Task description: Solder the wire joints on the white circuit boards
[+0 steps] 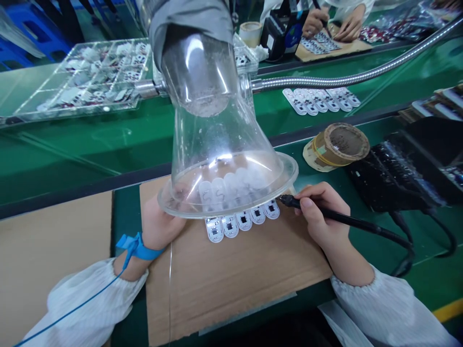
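Note:
My right hand (323, 212) is closed around a black soldering iron (347, 220), its tip pointing left near the right end of a white circuit board panel (229, 225). The panel, with several rounded strips bearing black chips, lies on brown cardboard (231, 279). A clear funnel-shaped hood (220, 135) hangs over it and covers its upper part. My left hand (162, 217), with a blue wrist strap (139, 248), rests at the panel's left; its fingers are blurred behind the hood's rim, so what they hold is unclear.
A round tub (336, 147) and black equipment (398, 173) stand at the right. Behind are another board panel (320, 100), a flexible metal arm (325, 82) and a divided clear tray (90, 77). Across the bench, another person's hands (349, 24) work on boards.

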Available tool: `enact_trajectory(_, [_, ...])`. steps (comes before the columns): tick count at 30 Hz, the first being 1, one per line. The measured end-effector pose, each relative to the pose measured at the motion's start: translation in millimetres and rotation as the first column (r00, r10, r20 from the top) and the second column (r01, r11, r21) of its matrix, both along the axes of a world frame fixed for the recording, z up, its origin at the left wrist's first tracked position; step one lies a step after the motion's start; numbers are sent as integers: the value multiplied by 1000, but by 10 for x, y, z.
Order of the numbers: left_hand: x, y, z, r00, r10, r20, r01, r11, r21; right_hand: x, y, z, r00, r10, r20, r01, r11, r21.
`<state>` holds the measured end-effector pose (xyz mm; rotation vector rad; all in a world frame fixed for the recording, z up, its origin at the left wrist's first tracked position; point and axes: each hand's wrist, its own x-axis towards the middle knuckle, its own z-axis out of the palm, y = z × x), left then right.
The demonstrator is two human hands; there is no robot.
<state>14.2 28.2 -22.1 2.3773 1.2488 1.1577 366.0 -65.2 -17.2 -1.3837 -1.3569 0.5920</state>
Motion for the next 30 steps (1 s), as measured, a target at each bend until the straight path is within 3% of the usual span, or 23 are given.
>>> enact_trajectory(5, [22, -16, 39, 999, 24, 33, -24, 1000, -6, -4, 2, 1, 1000, -1, 4, 1, 1000, -5])
enact_trajectory(13, [-21, -14, -27, 1000, 21, -7, -21, 999, -43, -13, 0, 7, 1000, 8, 28, -7, 1000, -13])
enact_trajectory(22, [73, -16, 29, 1000, 21, -20, -23, 992, -123, -38, 19, 46, 998, 50, 42, -50, 999, -6])
enact_trajectory(30, [58, -17, 46, 1000, 21, -16, -23, 996, -81, -7, 10, 23, 1000, 25, 13, -25, 1000, 13])
